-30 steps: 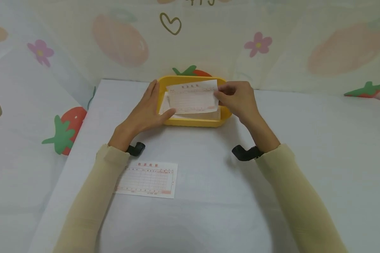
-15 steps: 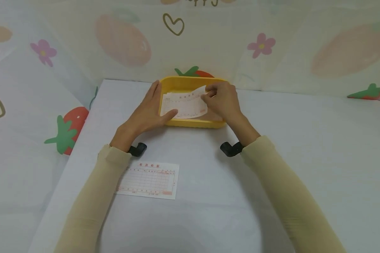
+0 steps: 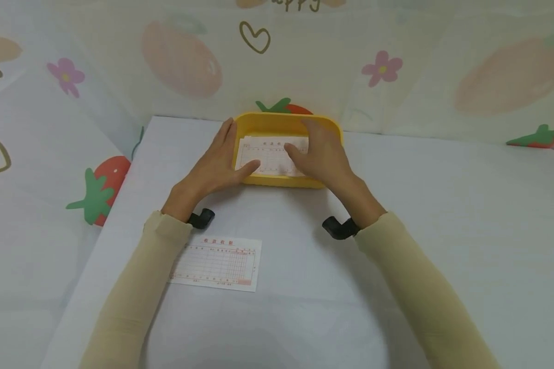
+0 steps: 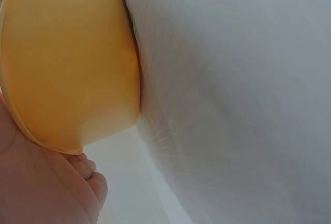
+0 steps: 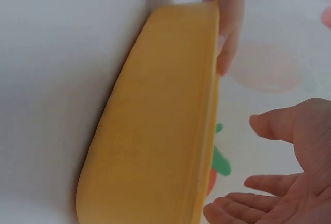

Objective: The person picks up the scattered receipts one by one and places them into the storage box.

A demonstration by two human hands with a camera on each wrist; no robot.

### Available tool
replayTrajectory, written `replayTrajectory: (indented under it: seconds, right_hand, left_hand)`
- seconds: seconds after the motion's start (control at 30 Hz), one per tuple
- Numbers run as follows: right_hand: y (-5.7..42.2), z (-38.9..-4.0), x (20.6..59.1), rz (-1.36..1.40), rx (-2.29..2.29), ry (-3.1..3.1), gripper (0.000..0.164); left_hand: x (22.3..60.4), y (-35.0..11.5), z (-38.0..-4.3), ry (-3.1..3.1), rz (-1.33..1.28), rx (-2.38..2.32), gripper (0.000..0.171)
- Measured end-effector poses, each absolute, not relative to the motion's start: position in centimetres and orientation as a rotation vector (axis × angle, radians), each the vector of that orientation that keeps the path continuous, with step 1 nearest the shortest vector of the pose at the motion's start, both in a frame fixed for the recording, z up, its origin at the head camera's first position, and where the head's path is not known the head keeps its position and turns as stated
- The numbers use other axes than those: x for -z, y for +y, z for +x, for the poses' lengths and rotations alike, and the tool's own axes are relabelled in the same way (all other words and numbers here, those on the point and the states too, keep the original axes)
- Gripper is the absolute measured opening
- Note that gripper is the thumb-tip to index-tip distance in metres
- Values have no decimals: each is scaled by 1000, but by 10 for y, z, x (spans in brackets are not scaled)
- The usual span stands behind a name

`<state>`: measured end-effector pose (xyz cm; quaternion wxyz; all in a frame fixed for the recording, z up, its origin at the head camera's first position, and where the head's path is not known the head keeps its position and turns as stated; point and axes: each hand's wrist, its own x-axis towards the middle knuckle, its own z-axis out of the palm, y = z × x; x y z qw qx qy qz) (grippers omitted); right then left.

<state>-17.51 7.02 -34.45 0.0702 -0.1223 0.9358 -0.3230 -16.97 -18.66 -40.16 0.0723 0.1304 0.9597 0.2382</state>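
Note:
A yellow plastic basket-like tray (image 3: 281, 181) stands at the back of the table with printed receipt slips (image 3: 268, 154) lying inside. My left hand (image 3: 217, 159) holds the tray's left end, its thumb over the front rim and its fingers along the left side. In the left wrist view the fingertips (image 4: 95, 180) show past the tray's end wall. Over the right part of the tray is my right hand (image 3: 325, 156), thumb and fingers spread, nothing held between them. It covers the right ends of the slips. The right wrist view shows its fingers apart above the rim.
Another receipt slip (image 3: 217, 264), printed in red, lies on the white table nearer me, partly behind the left sleeve (image 3: 134, 287). A patterned curtain (image 3: 304, 61) with strawberries and flowers hangs right behind the tray. Each wrist wears a black camera mount (image 3: 339, 228).
My right hand moved left and down with a slip, laid it on the others in the tray and let go, spreading its fingers. The left hand stayed on the tray.

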Motion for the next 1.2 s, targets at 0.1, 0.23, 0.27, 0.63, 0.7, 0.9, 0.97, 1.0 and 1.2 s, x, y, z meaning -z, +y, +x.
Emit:
replayTrajectory:
  seconds: [0.1, 0.23, 0.27, 0.63, 0.7, 0.9, 0.97, 1.0, 1.2]
  right_hand:
    - [72, -162, 343, -473, 1043, 2851, 71]
    - [76, -144, 343, -625, 1150, 2884, 64]
    - [76, -140, 343, -655, 1170, 2886, 62]
    - [80, -100, 353, -790, 1286, 2860, 51]
    - [78, -94, 358, -810, 1315, 2845, 49]
    - [74, -76, 374, -840, 1398, 2810, 43]
    - [71, -72, 378, -843, 1383, 2802, 43]
    - [69, -69, 379, -841, 1364, 2800, 44]
    - [56, -53, 386, -858, 1239, 2776, 46]
  left_hand:
    - [402, -185, -170, 2884, 395, -730, 114]
    - [403, -183, -171, 2888, 393, -746, 114]
    - [403, -183, -171, 2889, 392, -751, 114]
    - [402, -180, -171, 2895, 378, -739, 114]
    - [402, -181, -171, 2895, 374, -741, 114]
    - [403, -183, -170, 2888, 368, -754, 114]
    - [403, -184, -169, 2891, 365, -753, 114]
    - [402, -184, -169, 2893, 363, -752, 114]
    - [401, -187, -169, 2892, 372, -744, 114]
